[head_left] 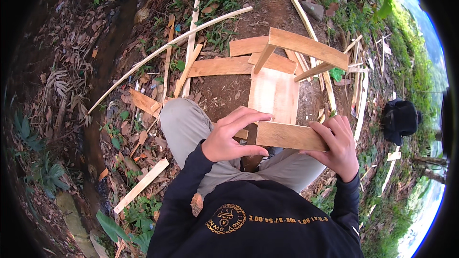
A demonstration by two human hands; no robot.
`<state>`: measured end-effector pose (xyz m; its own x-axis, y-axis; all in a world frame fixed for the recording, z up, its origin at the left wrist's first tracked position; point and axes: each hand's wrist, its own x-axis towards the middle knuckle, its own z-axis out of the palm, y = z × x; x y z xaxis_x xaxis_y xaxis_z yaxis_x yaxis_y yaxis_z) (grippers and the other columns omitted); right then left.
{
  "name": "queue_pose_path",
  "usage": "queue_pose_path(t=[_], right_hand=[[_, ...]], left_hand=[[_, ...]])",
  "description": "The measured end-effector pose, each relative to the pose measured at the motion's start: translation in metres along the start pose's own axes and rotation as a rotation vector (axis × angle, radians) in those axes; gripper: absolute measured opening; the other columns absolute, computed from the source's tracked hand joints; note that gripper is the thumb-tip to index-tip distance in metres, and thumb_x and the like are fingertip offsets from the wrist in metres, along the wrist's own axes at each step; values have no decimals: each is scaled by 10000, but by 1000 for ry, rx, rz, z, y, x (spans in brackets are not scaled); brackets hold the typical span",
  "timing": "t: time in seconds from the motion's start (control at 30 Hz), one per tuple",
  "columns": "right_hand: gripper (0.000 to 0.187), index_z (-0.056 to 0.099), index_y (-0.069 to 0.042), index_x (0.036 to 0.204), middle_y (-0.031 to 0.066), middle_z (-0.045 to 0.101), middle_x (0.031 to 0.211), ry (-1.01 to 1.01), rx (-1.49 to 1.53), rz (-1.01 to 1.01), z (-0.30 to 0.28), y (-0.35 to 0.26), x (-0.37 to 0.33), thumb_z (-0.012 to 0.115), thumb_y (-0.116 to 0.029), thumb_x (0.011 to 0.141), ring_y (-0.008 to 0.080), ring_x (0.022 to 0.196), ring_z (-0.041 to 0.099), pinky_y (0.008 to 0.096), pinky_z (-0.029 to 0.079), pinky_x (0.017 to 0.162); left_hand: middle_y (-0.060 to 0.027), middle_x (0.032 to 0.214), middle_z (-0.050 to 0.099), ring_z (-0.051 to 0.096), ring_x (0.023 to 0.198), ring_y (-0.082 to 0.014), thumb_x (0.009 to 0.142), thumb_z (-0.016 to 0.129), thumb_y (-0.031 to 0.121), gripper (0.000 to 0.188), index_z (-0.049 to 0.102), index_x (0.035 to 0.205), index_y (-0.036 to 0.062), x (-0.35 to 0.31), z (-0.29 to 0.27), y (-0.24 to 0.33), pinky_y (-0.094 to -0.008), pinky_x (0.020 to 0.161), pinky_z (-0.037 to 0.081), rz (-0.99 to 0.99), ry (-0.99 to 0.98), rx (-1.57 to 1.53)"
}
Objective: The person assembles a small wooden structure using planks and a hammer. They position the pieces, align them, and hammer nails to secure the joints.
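Note:
My right hand (337, 143) grips the right end of a short, flat wooden board (290, 136), fingers over its top edge and thumb along the bottom. At the board's left end is my left hand (234, 136), its fingers and thumb spread apart in a C shape; the fingertips reach the top edge, the thumb lies below. Just beyond the board lies a pale wooden panel (272, 93). Two slanted legs and a curved crosspiece (308, 48) rise from its far side, like a small chair frame. I cannot tell whether the board is joined to the panel.
Brown boards (220, 67) lie left of the panel on bare soil. A long curved strip (169, 44) crosses the far left, and a loose offcut (141, 186) lies near left. More strips (361, 100) and a black bag-like object (400, 119) are at right.

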<state>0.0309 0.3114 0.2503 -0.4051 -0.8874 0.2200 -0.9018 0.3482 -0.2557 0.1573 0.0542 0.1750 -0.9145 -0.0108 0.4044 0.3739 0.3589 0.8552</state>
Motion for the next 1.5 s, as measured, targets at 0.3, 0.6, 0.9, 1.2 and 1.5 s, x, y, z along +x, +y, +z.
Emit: queue_pose_path(t=[0.3,0.6,0.9,1.2,1.5], right_hand=[[728,596,-36,1164,113,584,1000,-12,55,69,5,-6,-1,837,-407,585,303,892,553,422,432,830],[642,615,-56,1168,132,648,1122,173,239,246,-12,27,-56,882,-202,602,306,1012,639,374,518,861],[417,667,-61,1017,113,666,1105,212,254,202,-3,33,-64,846,-153,652,289,965,657,357,538,815],[430,662,-65,1027,116,648,1140,192,272,220,-3,31,-64,840,-121,640,306,1008,633,372,525,849],[425,656,-55,1021,112,650,1115,165,301,214,-2,32,-68,833,-99,637,309,983,634,382,524,831]], left_hand=[[-133,1134,637,617,1031,-273,627,888,271,699,614,1215,9,-1,1,-4,-349,878,499,-6,-11,20],[-132,1144,632,600,1091,-316,620,867,181,620,625,1175,45,7,1,-2,-411,909,497,219,-29,264],[-113,1158,628,604,1067,-306,650,844,165,553,643,1154,59,10,-3,-5,-397,904,492,203,-45,239],[-145,1150,643,618,1079,-318,652,863,166,562,620,1145,45,7,-3,-5,-401,899,495,191,-38,226],[-140,1135,653,622,1070,-317,649,864,155,547,626,1129,45,5,-4,-4,-394,896,499,196,-54,242]])
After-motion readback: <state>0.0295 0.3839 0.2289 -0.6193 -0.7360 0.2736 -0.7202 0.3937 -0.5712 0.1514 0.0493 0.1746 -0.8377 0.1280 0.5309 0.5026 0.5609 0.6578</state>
